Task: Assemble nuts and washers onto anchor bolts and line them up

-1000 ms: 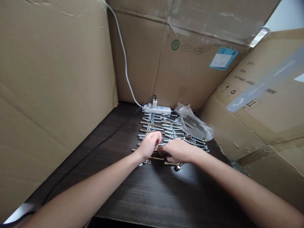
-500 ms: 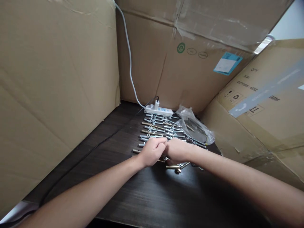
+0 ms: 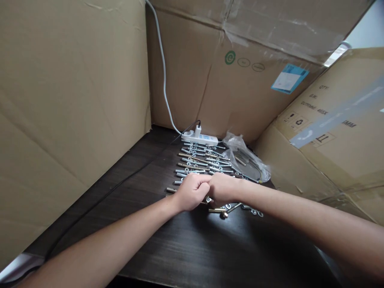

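My left hand and my right hand meet over the near part of a spread of hardware. Both have their fingers curled in, knuckles touching; whatever they grip is hidden. A small silver nut shows just below where they join. Beyond the hands lie rows of silver and brass-coloured metal sleeves and bolts, with washers among them. Closer to me are a brass-coloured sleeve, a hex-headed bolt and a loose washer. Part of the spread is covered by my hands.
A white power strip with a plug lies behind the hardware, and a clear plastic bag is at its right. A black cable crosses the dark table. Cardboard boxes wall in the left, back and right.
My hands stay pressed together in almost the same place. The right forearm sits slightly lower, and washers at the right below it show more fully. The view has shifted slightly.
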Motion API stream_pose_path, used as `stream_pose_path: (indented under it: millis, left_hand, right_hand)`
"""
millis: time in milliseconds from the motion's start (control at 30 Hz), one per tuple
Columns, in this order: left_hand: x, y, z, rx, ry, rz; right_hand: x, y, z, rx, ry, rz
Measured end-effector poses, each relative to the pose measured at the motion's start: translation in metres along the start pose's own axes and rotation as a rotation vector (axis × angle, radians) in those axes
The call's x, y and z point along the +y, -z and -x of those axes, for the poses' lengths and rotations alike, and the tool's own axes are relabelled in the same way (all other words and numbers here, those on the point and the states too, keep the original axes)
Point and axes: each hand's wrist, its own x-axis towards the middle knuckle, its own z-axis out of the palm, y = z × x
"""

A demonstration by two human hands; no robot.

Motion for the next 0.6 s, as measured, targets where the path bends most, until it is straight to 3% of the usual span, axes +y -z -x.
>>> stream_pose_path:
  millis: [600]
  left_hand:
    - [-0.005,-0.001,0.0,-0.034,0.003,-0.073]
  right_hand:
    - [0.0,0.0,0.007,0.023,-0.038,-0.036]
